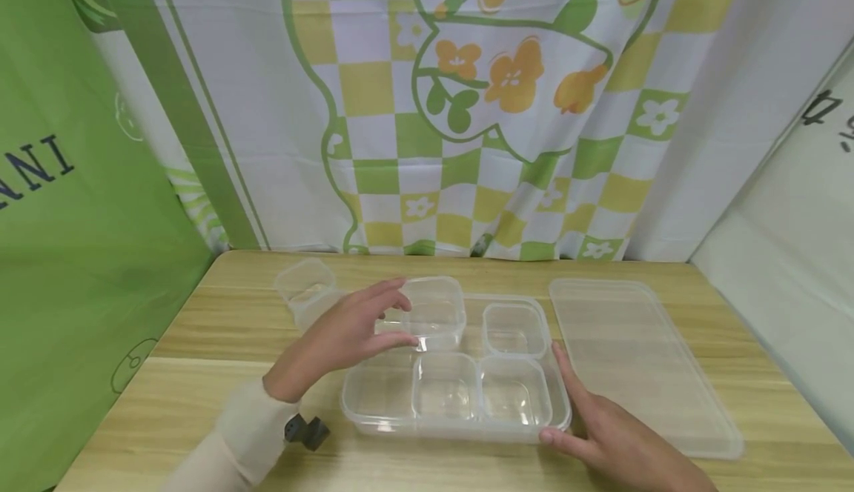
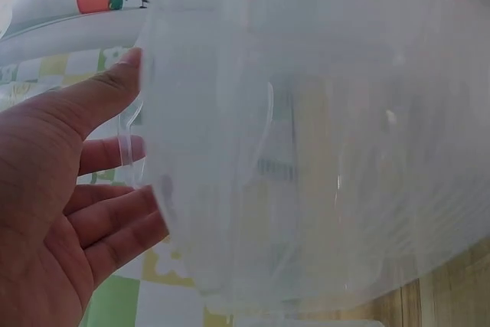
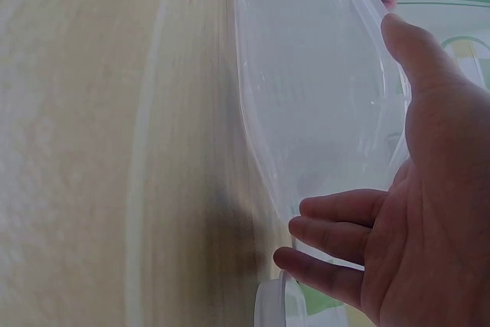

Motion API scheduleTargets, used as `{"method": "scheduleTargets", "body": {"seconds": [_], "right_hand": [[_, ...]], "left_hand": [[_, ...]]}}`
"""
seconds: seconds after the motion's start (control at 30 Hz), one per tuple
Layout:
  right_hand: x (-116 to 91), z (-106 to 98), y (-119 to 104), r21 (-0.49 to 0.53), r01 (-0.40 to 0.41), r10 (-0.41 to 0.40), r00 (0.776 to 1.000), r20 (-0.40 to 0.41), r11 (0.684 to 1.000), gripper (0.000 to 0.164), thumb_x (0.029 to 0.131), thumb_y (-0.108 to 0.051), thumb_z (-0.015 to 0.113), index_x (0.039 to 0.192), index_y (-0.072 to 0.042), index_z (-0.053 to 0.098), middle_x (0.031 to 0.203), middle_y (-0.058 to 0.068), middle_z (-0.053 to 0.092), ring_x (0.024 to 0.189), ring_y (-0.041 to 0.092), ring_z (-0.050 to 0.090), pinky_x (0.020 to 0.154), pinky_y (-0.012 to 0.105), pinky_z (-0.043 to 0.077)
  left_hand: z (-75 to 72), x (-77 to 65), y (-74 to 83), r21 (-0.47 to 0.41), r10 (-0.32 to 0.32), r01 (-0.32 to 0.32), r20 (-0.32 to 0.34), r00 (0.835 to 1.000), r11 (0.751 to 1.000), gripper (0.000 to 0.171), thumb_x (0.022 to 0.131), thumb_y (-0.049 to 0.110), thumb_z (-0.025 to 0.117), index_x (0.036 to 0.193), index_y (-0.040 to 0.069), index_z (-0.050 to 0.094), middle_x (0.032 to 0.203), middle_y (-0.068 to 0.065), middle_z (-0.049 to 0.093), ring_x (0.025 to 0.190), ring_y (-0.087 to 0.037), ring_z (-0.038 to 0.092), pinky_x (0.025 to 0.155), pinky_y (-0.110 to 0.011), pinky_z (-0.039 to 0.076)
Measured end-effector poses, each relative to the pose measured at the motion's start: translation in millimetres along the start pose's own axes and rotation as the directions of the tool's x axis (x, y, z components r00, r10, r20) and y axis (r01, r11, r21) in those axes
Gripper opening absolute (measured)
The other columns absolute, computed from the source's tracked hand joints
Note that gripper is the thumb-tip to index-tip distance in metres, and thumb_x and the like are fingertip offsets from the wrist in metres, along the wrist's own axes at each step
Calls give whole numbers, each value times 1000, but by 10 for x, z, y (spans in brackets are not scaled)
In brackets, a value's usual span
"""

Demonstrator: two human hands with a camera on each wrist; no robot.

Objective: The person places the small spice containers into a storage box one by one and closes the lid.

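Note:
A large clear plastic container (image 1: pixel 380 427) lies on the table, with several small clear square boxes inside, among them front boxes (image 1: pixel 445 388) and a back right one (image 1: pixel 515 329). A larger clear box (image 1: pixel 437 314) stands at its back left, rising above the others. My left hand (image 1: pixel 350 329) is at that box's left side, thumb and fingers spread apart, fingertips right at its rim. My right hand (image 1: pixel 614 425) rests against the big container's right front corner, thumb at the front and fingers along the side, nearly straight in the right wrist view.
A flat translucent lid (image 1: pixel 640 358) lies right of the container. Two small clear boxes, one at the back (image 1: pixel 303 277), stand behind my left hand on the wooden table (image 1: pixel 220 373). Patterned curtains (image 1: pixel 373 92) hang behind and at both sides.

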State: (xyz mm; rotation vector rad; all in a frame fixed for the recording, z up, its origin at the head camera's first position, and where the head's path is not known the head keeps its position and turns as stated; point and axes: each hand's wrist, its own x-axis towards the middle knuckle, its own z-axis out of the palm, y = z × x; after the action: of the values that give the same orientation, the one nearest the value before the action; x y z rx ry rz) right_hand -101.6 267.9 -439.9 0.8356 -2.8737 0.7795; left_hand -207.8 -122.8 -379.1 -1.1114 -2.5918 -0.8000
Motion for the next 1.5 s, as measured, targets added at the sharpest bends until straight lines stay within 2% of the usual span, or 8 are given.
{"method": "scheduleTargets", "body": {"seconds": [0.17, 0.3, 0.53, 0.77, 0.9, 1.03, 1.3, 1.5], "right_hand": [[5, 0, 2, -1, 11, -11, 1000, -12, 1000, 111, 94, -38, 76, 165, -12, -5, 139, 26, 58, 115, 27, 65, 95, 50, 54], [1, 2, 5, 0, 7, -7, 1000, -11, 1000, 111, 94, -39, 77, 165, -12, -5, 138, 25, 59, 116, 26, 64, 96, 49, 54], [4, 8, 5, 0, 4, -4, 1000, -14, 1000, 112, 93, -39, 77, 165, -12, -5, 141, 25, 57, 117, 26, 64, 96, 49, 53], [5, 10, 6, -1, 3, -3, 1000, -14, 1000, 112, 93, -40, 77, 165, -12, -4, 142, 24, 56, 117, 24, 63, 96, 49, 53], [3, 13, 8, 1, 3, -3, 1000, -13, 1000, 112, 93, -39, 77, 165, -12, -5, 144, 25, 55, 118, 25, 63, 97, 49, 53], [2, 16, 11, 0, 9, -9, 1000, -15, 1000, 113, 93, -39, 78, 165, -12, -5, 144, 25, 54, 119, 26, 63, 97, 48, 53], [5, 7, 8, 22, -8, 8, 1000, 5, 1000, 113, 94, -39, 77, 165, -13, -7, 148, 27, 49, 123, 32, 59, 100, 48, 52], [11, 2, 5, 22, -5, 5, 1000, 7, 1000, 112, 94, -39, 76, 165, -13, -7, 144, 27, 53, 121, 31, 61, 98, 51, 52]], "left_hand": [[25, 33, 21, 15, 4, -4, 22, 1000, 1000, 45, 89, 41, 81, 114, 6, 71, 145, -20, 55, 109, -28, 69, 93, -40, 56], [35, 55, 27, 17, -1, 1, 39, 999, 1000, 45, 88, 41, 82, 114, 5, 71, 145, -19, 56, 125, -34, 61, 102, -43, 51], [82, 94, 7, 32, 15, -17, 50, 999, 999, 46, 89, 42, 81, 115, 5, 72, 145, -19, 56, 111, -28, 68, 94, -39, 55], [144, 136, -15, 14, 37, -38, 75, 996, 999, 46, 90, 41, 80, 114, 4, 72, 143, -19, 58, 130, -33, 58, 103, -43, 50], [187, 149, -37, 5, 34, -34, 89, 995, 999, 46, 89, 42, 80, 114, 4, 73, 143, -19, 58, 121, -30, 64, 99, -42, 53], [228, 156, -52, 5, 26, -27, 88, 996, 1000, 44, 89, 40, 81, 114, 6, 72, 143, -20, 58, 115, -31, 67, 96, -43, 54], [309, 155, -91, 30, 56, -58, 66, 996, 998, 45, 89, 42, 81, 114, 6, 72, 142, -20, 59, 124, -34, 62, 103, -44, 51], [373, 148, -138, 15, 54, -55, 50, 997, 998, 45, 89, 43, 81, 114, 7, 73, 140, -19, 60, 125, -34, 61, 104, -44, 49]]}}
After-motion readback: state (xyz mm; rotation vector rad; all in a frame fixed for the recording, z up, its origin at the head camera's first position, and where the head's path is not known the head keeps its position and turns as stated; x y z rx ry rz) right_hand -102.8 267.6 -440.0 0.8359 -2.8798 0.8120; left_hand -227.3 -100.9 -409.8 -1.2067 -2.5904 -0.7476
